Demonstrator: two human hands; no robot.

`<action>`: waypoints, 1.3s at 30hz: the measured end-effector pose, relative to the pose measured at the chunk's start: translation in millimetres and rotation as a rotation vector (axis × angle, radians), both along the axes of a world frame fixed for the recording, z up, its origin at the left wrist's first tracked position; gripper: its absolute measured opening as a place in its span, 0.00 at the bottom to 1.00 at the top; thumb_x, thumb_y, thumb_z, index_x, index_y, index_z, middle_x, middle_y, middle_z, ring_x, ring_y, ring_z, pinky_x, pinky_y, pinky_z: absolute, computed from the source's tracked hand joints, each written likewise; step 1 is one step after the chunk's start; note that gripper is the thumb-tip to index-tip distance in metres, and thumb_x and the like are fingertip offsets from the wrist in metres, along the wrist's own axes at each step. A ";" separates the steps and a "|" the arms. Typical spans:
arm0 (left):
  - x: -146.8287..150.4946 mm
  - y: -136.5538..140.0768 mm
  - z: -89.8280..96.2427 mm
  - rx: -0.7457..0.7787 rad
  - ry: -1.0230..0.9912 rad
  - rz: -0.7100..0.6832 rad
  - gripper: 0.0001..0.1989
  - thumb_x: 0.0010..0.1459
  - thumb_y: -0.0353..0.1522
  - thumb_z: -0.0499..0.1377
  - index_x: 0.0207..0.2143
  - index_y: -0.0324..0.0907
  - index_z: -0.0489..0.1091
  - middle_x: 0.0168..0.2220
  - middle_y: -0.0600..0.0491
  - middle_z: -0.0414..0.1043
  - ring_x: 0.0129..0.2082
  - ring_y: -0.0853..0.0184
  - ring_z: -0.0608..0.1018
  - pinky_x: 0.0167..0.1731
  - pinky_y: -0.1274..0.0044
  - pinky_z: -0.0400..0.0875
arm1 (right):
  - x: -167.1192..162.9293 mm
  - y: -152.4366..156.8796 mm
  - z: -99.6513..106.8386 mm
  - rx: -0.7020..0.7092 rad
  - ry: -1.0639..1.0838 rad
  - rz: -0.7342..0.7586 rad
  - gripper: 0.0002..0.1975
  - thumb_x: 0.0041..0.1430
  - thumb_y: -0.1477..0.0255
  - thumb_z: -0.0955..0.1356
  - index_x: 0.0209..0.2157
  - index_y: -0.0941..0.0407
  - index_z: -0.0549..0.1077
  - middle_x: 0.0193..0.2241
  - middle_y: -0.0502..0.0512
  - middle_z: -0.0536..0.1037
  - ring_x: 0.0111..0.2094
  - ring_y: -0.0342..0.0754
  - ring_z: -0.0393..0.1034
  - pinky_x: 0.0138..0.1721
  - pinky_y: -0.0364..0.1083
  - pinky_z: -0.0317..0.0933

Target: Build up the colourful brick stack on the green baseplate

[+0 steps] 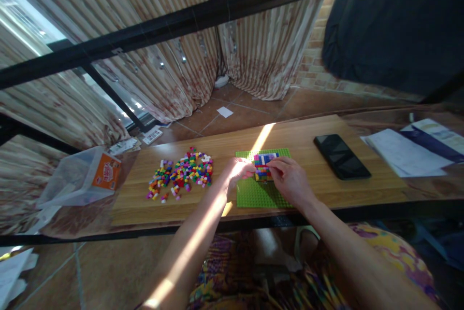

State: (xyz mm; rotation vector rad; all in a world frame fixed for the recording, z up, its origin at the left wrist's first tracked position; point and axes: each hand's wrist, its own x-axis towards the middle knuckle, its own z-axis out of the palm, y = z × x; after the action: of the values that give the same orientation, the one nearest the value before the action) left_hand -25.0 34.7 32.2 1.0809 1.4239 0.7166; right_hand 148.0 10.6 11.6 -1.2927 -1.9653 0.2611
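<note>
A green studded baseplate (263, 196) lies on the wooden board, with a multicoloured block of toy bricks (264, 173) built up on its upper half. My left hand (239, 169) is at the left side of this block, fingers drawn together at its edge. From the right, my right hand (292, 182) reaches over the block with thumb and forefinger pinched close to its surface. Whatever lies between the fingertips of either hand is too small to make out. Loose toy bricks (192, 170) in many colours are spread to the left of the baseplate.
A black phone (341, 156) lies right of the baseplate on the wooden board (304, 131). Papers (406, 150) lie farther right. A clear plastic box (78, 179) with an orange label stands at the left. A dark metal bar (152, 32) crosses beyond the table, before striped curtains.
</note>
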 end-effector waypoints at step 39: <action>-24.2 -71.5 -35.8 0.600 0.409 -0.043 0.08 0.48 0.29 0.60 0.34 0.43 0.72 0.37 0.51 0.71 0.37 0.66 0.72 0.39 0.73 0.66 | 5.6 -1.8 2.7 -0.044 0.004 0.060 0.09 0.57 0.77 0.63 0.30 0.55 0.76 0.34 0.56 0.76 0.38 0.49 0.70 0.41 0.49 0.64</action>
State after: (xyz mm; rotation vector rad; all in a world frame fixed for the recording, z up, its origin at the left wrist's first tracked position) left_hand -49.1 -36.8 -3.6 1.7988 1.5584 0.9615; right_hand 153.6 8.8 14.3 -1.2609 -2.0077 0.3377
